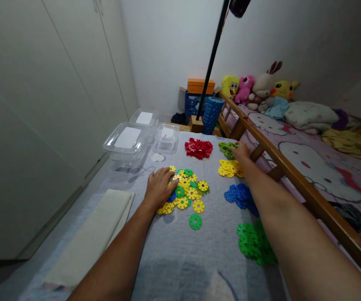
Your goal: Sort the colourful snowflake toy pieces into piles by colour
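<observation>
My left hand (161, 188) lies with its fingers spread over the left side of a mixed pile of plastic snowflake discs (185, 190), mostly yellow with green and some blue. One green disc (195, 221) lies apart in front of that pile. At the far right, my right hand (242, 151) reaches the light green pieces (227, 149), its fingertips drawn together at their edge; what they pinch is hidden. Sorted heaps of yellow discs (229, 168), blue discs (239, 194) and green discs (254, 242) run along the right side, partly behind my forearm. Red pieces (199, 148) sit at the back.
Clear lidded boxes (126, 142) with white papers stand at the back left. A folded cream cloth (95, 234) lies at left on the grey tablecloth (174, 267). A wooden bed rail (280, 167) borders the right side; a black pole (213, 58) rises behind.
</observation>
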### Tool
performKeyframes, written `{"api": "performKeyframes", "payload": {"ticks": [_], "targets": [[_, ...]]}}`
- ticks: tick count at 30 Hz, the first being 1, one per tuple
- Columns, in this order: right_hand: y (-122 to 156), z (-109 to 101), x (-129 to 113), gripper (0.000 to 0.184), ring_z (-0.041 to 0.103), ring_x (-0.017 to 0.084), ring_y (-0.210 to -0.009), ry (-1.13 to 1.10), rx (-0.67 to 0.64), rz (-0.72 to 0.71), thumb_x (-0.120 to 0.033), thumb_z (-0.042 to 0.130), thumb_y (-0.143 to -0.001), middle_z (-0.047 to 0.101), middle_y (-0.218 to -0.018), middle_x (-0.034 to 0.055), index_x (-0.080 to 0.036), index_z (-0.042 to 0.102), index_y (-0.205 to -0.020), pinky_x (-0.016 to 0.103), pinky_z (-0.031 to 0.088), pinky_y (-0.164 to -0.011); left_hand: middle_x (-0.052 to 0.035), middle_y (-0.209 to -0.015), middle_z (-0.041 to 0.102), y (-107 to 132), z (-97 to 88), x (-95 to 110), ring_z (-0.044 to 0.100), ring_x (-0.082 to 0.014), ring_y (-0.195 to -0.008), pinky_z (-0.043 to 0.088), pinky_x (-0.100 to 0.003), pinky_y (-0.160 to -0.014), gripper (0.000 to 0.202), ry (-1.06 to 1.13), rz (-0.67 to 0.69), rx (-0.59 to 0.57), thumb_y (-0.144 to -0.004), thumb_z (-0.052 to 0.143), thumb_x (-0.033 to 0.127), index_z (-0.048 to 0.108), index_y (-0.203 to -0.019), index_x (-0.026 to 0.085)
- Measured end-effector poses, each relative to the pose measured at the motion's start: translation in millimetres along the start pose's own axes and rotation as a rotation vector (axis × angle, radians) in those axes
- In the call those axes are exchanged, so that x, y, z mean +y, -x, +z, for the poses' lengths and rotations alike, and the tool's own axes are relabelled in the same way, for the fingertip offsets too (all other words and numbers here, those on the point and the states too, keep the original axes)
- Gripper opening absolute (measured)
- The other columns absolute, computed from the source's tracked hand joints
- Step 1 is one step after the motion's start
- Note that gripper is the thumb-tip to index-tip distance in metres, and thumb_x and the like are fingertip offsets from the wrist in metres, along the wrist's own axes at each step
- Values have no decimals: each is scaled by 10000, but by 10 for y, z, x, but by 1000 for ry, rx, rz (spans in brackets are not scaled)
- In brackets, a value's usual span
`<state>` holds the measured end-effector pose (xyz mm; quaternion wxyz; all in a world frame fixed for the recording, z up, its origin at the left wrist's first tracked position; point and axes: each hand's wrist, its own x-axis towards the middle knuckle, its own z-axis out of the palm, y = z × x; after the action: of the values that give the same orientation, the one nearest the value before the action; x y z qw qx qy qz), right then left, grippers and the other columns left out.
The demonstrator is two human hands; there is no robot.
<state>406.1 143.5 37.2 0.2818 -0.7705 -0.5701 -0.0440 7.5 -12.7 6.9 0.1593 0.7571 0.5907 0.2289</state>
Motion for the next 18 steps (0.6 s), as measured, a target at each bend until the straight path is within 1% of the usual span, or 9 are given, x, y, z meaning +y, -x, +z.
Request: {"api": "performKeyframes", "payload": {"ticks": [3, 5, 7, 9, 11, 13, 15, 16, 18], "targets": [[65, -70, -19, 304, 593, 288, -1163, 8, 33, 15, -183, 567, -746, 696, -1124, 141, -174, 675, -1030, 465, 404, -1083, -78, -1518, 541, 1, 14, -12, 424, -292, -1450, 230, -606, -1211, 368, -2, 10, 7, -980, 484, 447, 643, -1268, 281], [130, -124, -51, 318, 576, 287, -1169, -5, 38, -18, -162, 545, -730, 689, -1117, 136, -173, 674, -1020, 459, 404, -1081, -75, -1510, 548, 1, 16, -13, 434, -292, -1441, 234, -605, -1210, 369, -4, 13, 9, -978, 486, 451, 647, -1265, 283], [215, -186, -123, 313, 571, 288, -1161, -18, 51, -47, -158, 541, -725, 690, -1103, 131, -175, 677, -1007, 449, 412, -1069, -73, -1504, 554, -1, 13, -9, 442, -288, -1434, 235, -598, -1212, 370, -1, 10, 12, -980, 481, 454, 651, -1263, 286], [335, -261, -252, 291, 589, 276, -1113, -40, 22, -97, -164, 555, -733, 699, -1069, 117, -177, 683, -994, 421, 438, -1033, -73, -1500, 558, -4, 10, -8, 448, -281, -1429, 232, -587, -1214, 366, 8, 3, 14, -984, 474, 451, 655, -1257, 288], [509, -355, -431, 258, 621, 243, -1001, -80, -119, -189, -175, 585, -748, 713, -1000, 91, -177, 690, -983, 366, 478, -945, -73, -1497, 563, -8, 10, -15, 449, -277, -1427, 235, -576, -1211, 359, 21, -1, 15, -986, 469, 446, 660, -1244, 286], [748, -466, -631, 214, 631, 197, -854, -129, -377, -314, -197, 623, -773, 717, -920, 66, -169, 698, -972, 296, 490, -806, -72, -1489, 572, -12, 16, -29, 451, -279, -1425, 240, -571, -1205, 354, 35, 5, 19, -985, 468, 447, 664, -1230, 284], [1036, -578, -807, 162, 617, 168, -765, -142, -634, -431, -218, 671, -779, 710, -864, 44, -177, 708, -931, 257, 463, -712, -71, -1478, 583, -15, 24, -40, 461, -277, -1416, 241, -567, -1201, 350, 50, 14, 30, -982, 470, 454, 668, -1216, 283], [1185, -628, -874, 129, 611, 163, -752, -135, -720, -484, -232, 687, -784, 705, -856, 40, -180, 709, -900, 251, 451, -694, -70, -1471, 589, -17, 26, -41, 471, -274, -1407, 241, -563, -1200, 347, 59, 17, 37, -981, 470, 456, 670, -1208, 284], [1460, -699, -954, 96, 602, 166, -753, -101, -813, -574, -246, 706, -790, 692, -848, 41, -186, 705, -865, 257, 443, -697, -67, -1454, 604, -18, 21, -34, 490, -266, -1388, 241, -553, -1199, 339, 79, 20, 46, -977, 473, 455, 676, -1190, 286]]}}
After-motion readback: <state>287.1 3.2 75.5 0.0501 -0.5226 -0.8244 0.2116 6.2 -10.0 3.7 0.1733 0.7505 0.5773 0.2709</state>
